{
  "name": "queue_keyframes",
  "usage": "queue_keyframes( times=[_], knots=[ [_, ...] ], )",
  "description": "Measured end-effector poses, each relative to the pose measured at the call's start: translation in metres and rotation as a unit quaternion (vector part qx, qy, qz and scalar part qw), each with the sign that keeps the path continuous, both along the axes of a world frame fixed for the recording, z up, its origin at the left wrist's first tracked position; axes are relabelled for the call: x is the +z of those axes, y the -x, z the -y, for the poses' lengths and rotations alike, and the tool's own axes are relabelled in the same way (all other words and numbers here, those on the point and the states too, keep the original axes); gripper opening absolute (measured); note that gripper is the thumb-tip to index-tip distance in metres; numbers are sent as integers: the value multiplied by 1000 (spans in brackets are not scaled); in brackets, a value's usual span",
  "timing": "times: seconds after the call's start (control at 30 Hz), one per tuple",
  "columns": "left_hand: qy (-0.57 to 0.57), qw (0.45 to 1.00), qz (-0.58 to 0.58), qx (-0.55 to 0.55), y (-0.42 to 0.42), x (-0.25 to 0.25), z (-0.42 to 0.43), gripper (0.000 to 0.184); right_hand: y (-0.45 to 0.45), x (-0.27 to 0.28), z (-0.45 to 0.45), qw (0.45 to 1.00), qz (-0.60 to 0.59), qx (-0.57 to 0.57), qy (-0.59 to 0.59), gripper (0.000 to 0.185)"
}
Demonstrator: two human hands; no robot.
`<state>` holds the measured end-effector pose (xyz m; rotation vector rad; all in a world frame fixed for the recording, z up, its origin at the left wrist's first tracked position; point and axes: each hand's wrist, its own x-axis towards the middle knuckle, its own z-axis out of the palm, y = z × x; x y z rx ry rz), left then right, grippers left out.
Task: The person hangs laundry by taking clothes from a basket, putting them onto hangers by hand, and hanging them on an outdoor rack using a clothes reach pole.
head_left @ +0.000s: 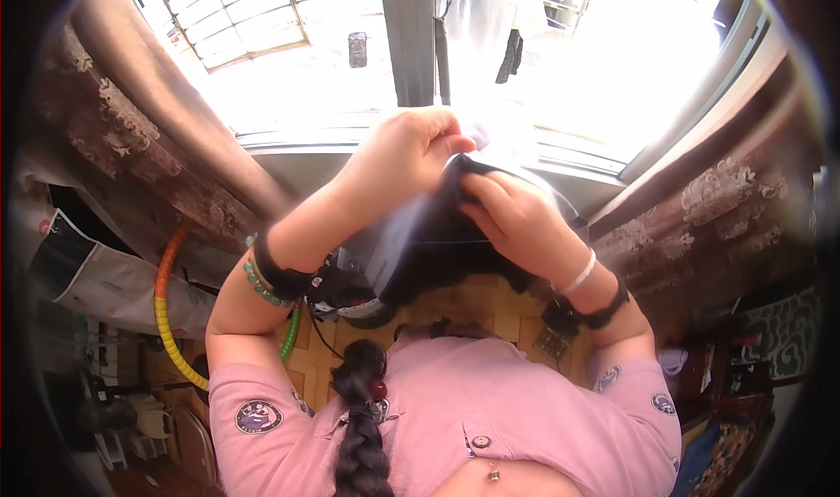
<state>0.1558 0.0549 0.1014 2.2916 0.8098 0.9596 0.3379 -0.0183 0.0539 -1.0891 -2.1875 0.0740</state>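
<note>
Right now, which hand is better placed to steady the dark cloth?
Probably the right hand: its fingers grip the dark cloth near its top edge. The left hand sits higher in view, fingers curled close by; what it holds is unclear.

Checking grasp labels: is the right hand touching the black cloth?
Touching: the head view shows the right hand with its fingers pinching the black cloth near its upper edge.

pink shirt (525, 392) | sleeve patches (260, 416) | green beads (256, 280) | 2 black wristbands (605, 313)

Dark cloth (451, 226), up off the floor!
Bunched at its upper edge, it's drooping loosely below, mostly black.
</note>
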Motion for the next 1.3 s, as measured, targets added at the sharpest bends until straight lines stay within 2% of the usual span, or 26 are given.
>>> queue_keyframes(
  times=[0.03, 0.1, 0.13, 0.17, 0.23, 0.27, 0.3, 0.37, 0.4, 0.5, 0.57, 0.63, 0.7, 0.77, 0.83, 0.9, 0.97, 1.0, 1.03, 1.1, 1.13, 1.2, 1.23, 1.27, 1.3],
  knots=[
    [-2, 1000, -1, 2, 1, -1, 0, 11, -8, -2, 3, 1000, -1, 2, -2, 30],
    [35, 998, -10, 56, 3, 1, 0, 12, -24, -4, 7, 982, 29, -7, -186, 47],
    [34, 998, -4, 62, 4, 1, -2, 12, -25, -3, 14, 977, 73, -84, -181, 64],
    [36, 997, -4, 62, 6, 2, -3, 12, -28, -7, 11, 978, 73, -84, -179, 64],
    [8, 995, -33, 95, 11, 6, -3, 14, -36, -26, 0, 968, 119, -199, -97, 65],
    [-4, 993, -52, 106, 13, 6, -4, 14, -51, -40, -12, 966, 139, -200, -89, 64],
    [-4, 993, -52, 110, 16, 1, -7, 14, -61, -46, -17, 973, 108, -201, -28, 54],
    [-92, 988, -76, 100, 21, -11, -14, 13, -73, -48, -19, 972, 118, -200, 37, 42],
    [-103, 981, -118, 111, 23, -11, -14, 11, -70, -46, -18, 973, 119, -196, 38, 42],
    [-89, 984, -61, 140, 30, -16, -21, 11, -63, -38, -17, 997, 35, -65, 26, 32],
    [-94, 976, -80, 182, 46, -10, -26, 9, -51, -29, -16, 994, 76, 58, 58, 30],
    [-1, 980, -67, 189, 60, 14, -16, 8, -52, -13, -26, 963, 90, 202, 155, 25],
    [13, 986, -31, 163, 73, 24, -6, 4, -72, -27, -65, 943, -61, 257, 203, 23],
    [59, 982, 4, 180, 80, 42, 10, 9, -72, -40, -111, 956, -222, 40, 190, 30],
    [57, 981, 12, 183, 91, 55, 15, 11, -69, -81, -193, 934, -310, -50, 173, 44],
    [48, 981, 22, 185, 100, 69, 17, 14, -58, -126, -244, 966, -202, -96, 128, 62],
    [64, 973, 48, 217, 106, 83, 19, 13, -47, -165, -286, 967, -174, -124, 137, 73],
    [45, 973, 33, 225, 110, 89, 18, 12, -38, -172, -295, 954, -201, -132, 180, 76],
    [40, 972, 35, 229, 112, 94, 17, 12, -30, -187, -308, 943, -240, -136, 187, 65],
    [18, 967, 6, 256, 116, 104, 16, 12, -21, -192, -316, 949, -161, -173, 207, 48],
    [7, 962, -14, 274, 114, 107, 15, 12, -20, -198, -318, 951, -159, -166, 208, 48],
    [28, 958, 1, 285, 110, 114, 12, 12, -13, -209, -318, 928, -254, -174, 211, 31],
    [46, 956, 16, 289, 111, 118, 10, 13, -12, -210, -307, 919, -309, -180, 167, 30],
    [26, 960, 16, 278, 116, 117, 3, 14, -7, -189, -275, 891, -383, -157, 187, 27],
    [17, 960, -3, 279, 118, 119, -4, 14, -12, -192, -262, 885, -394, -154, 193, 22]
  ],
)
